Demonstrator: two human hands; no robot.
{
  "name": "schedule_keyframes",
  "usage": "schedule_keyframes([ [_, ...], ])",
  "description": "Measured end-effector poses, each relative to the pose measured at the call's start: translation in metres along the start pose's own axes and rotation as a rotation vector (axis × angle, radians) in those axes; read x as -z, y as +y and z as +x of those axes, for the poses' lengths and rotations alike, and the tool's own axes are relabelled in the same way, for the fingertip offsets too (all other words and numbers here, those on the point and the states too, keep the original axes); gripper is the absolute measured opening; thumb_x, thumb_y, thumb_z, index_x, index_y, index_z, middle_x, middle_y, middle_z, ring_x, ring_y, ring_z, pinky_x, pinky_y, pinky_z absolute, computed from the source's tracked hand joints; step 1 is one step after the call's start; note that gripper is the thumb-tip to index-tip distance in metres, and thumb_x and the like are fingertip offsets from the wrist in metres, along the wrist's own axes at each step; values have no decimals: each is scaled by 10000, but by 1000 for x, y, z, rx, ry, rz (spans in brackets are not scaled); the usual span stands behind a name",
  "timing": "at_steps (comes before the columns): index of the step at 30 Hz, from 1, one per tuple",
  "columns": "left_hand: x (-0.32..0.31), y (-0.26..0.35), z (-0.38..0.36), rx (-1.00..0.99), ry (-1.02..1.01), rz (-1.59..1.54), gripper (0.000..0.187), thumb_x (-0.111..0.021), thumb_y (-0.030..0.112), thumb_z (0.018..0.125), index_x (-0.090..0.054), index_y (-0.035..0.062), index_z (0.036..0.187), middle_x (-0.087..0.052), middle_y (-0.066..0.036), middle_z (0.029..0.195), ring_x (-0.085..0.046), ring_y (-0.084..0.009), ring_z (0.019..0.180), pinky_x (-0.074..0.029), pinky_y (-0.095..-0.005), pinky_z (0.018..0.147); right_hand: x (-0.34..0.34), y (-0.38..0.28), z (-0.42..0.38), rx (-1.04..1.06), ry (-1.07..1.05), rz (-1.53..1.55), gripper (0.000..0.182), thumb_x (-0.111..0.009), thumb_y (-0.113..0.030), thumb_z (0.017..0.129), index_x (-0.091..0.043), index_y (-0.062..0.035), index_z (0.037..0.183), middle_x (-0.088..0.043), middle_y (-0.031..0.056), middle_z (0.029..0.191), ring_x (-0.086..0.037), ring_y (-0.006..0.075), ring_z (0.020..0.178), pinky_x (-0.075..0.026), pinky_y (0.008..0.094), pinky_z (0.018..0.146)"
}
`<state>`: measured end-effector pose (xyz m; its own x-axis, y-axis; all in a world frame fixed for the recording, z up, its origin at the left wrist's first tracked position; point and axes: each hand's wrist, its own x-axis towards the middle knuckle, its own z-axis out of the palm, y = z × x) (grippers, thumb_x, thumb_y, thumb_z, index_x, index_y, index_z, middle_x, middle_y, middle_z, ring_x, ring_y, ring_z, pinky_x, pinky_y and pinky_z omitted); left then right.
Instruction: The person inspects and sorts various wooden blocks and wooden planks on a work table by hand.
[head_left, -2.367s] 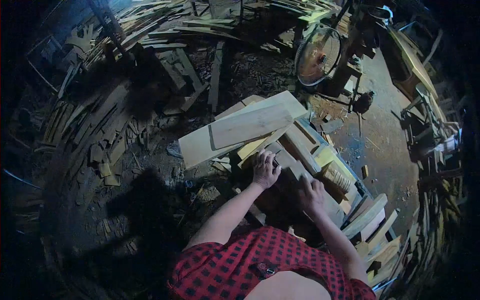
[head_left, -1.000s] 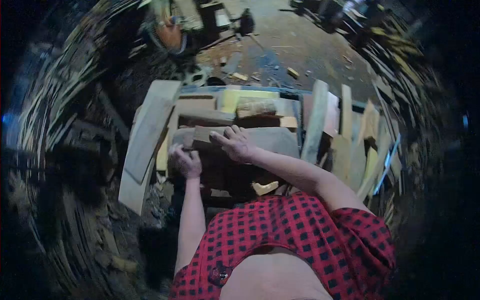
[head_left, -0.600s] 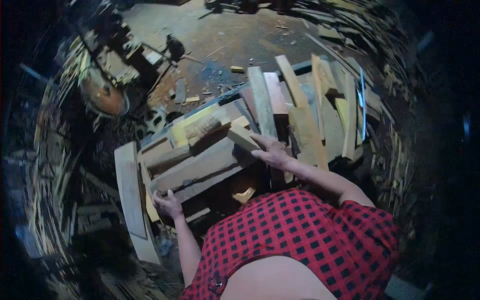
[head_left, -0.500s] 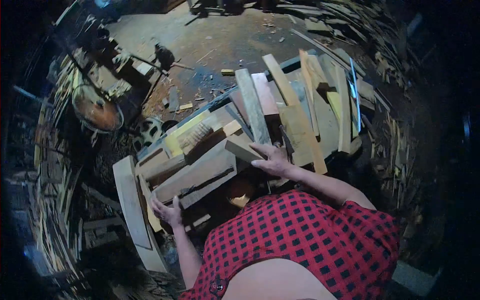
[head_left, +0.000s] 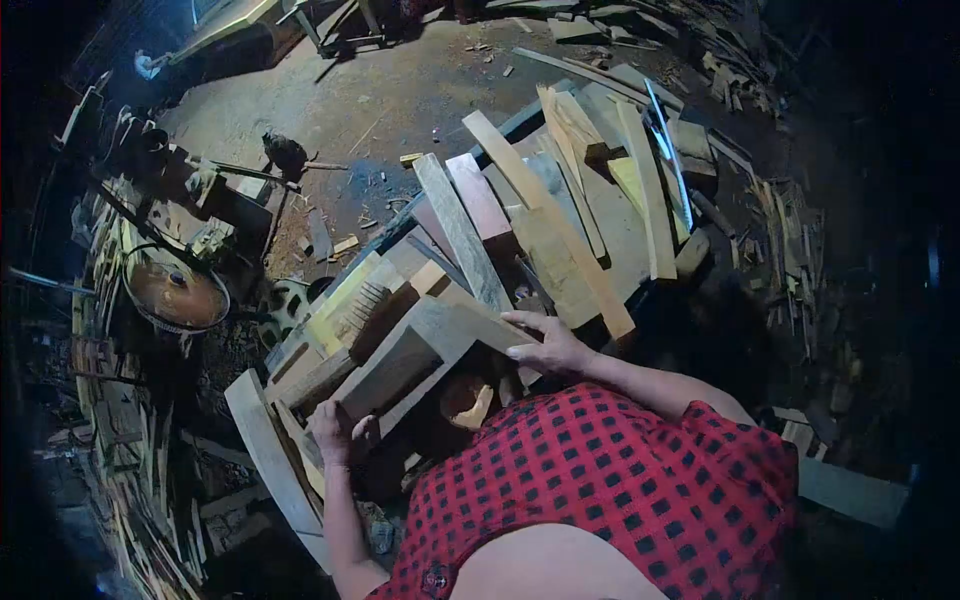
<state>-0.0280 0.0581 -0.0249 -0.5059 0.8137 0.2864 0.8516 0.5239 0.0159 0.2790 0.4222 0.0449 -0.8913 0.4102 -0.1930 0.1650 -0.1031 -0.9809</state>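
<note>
Can't see the palm of the left hand [head_left: 335, 437], tucked under the near end of the grey plank [head_left: 415, 352]. Right hand [head_left: 548, 345] covers the plank's right corner. Red checked shirt [head_left: 620, 490] blocks everything nearest, and gets cut off at the bottom edge. Far right scrap heap [head_left: 800, 230] lost in darkness.

Plank [head_left: 405, 355]: grey, weathered wood, matt, rough-sawn faces.
Board pile [head_left: 560, 220]: bare wood, pale yellow to pinkish, dull, unfinished.
Long board [head_left: 270, 460]: pale wood, dry, matt.
Shirt [head_left: 620, 490]: checked red-and-black cloth, soft, matt.
Floor [head_left: 400, 90]: dusty, rough, strewn with wood chips.
Fan [head_left: 172, 292]: rusty-looking metal grille.
</note>
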Motion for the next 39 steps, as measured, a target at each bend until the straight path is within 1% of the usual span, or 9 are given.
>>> schedule_keyframes([
  [4, 42, 38, 17, 92, -125, -206, 318, -765, 262, 698, -534, 49, 745, -524, -119, 619, -545, -295, 569, -423, -386, 525, 11, 2, -4, -18, 57, 59, 601, -719, -177, 770, -482, -11, 1298, -578, 104, 1195, -547, 174, 1084, -437, 318, 943],
  [9, 72, 88, 69, 417, -179, -437, 326, -736, 279, 776, -517, 38, 766, -477, -65, 630, -497, -173, 593, -395, -298, 541, 25, -24, -14, -47, 65, 141, 592, -734, -174, 773, -492, -16, 1290, -578, 90, 1178, -547, 157, 1078, -443, 315, 935],
  [11, 73, 115, 105, 638, -148, -962, 264, -679, 226, 839, -516, 34, 761, -501, -15, 662, -482, -108, 629, -402, -284, 567, 30, -12, -13, -45, 56, 214, 598, -739, -184, 774, -492, -19, 1293, -575, 93, 1185, -547, 157, 1079, -439, 316, 939],
  [19, -23, 222, 226, 533, -124, -1394, 167, -649, 137, 858, -578, -6, 905, -580, -9, 807, -506, -97, 747, -423, -256, 669, 62, -7, -25, -53, 131, 257, 646, -762, -228, 760, -486, -9, 1301, -584, 111, 1176, -553, 149, 1070, -428, 314, 947],
  [25, -85, 269, 252, 613, -221, -1399, 301, -657, 129, 837, -566, -31, 1074, -613, -48, 888, -557, -136, 786, -449, -256, 722, 90, -9, -41, -79, 228, 350, 588, -744, -173, 772, -502, 0, 1280, -614, 99, 1119, -579, 142, 1014, -458, 296, 899],
  [29, -85, 272, 247, 568, -513, -1178, 516, -653, 107, 820, -458, -78, 1261, -568, -193, 1171, -561, -231, 984, -448, -332, 857, 104, -4, -40, -121, 223, 430, 596, -732, -149, 783, -475, 7, 1298, -620, 91, 1090, -587, 133, 981, -476, 282, 848],
  [33, -27, 288, 238, 362, -196, -926, 549, -667, 210, 837, -454, -12, 1292, -556, -167, 1142, -550, -235, 1009, -455, -328, 833, 104, -10, -28, -31, 217, 451, 626, -729, -161, 788, -446, 5, 1321, -612, 101, 1088, -585, 147, 982, -474, 288, 841],
  [36, 33, 309, 232, 618, -463, -1674, 599, -612, 379, 870, -414, 69, 1342, -512, -128, 1201, -522, -206, 1033, -498, -372, 784, 100, -11, -11, 52, 213, 208, 647, -739, -210, 775, -455, -9, 1320, -595, 117, 1129, -575, 181, 1015, -461, 314, 873],
  [39, 59, 335, 218, 780, -526, -1829, 609, -611, 376, 874, -388, 88, 1361, -520, -117, 1190, -536, -208, 1023, -521, -386, 758, 79, -31, -1, 74, 192, 252, 668, -756, -291, 739, -483, -57, 1302, -597, 158, 1150, -590, 251, 1037, -459, 346, 892],
])
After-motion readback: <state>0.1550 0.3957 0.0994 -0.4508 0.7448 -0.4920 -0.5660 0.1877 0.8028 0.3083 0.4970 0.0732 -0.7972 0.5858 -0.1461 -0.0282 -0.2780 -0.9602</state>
